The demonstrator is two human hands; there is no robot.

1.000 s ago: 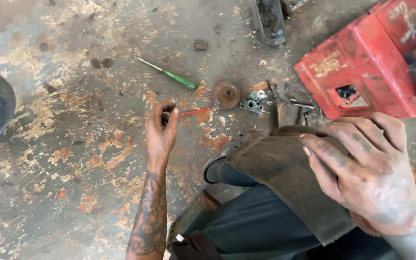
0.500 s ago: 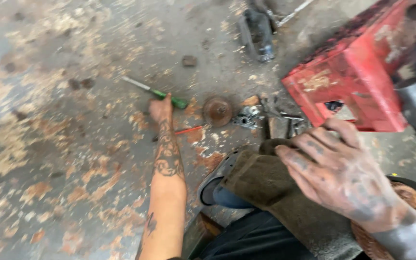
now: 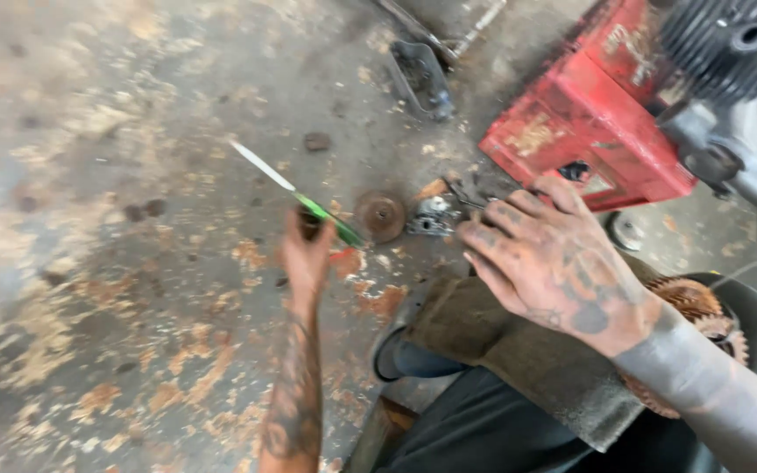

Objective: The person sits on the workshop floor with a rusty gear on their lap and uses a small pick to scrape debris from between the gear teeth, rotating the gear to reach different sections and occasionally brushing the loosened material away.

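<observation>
The left hand [image 3: 307, 254] has its grip clenched on a green-handled screwdriver [image 3: 295, 191], shaft angling up-left; the right hand [image 3: 554, 263] rests released on a knee.

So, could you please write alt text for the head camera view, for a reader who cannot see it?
Seen from above, a person's left hand grips a green-handled screwdriver over a stained concrete floor, while the right hand rests on a cloth over the knee. A rusty round disc and a red machine lie nearby.
</observation>
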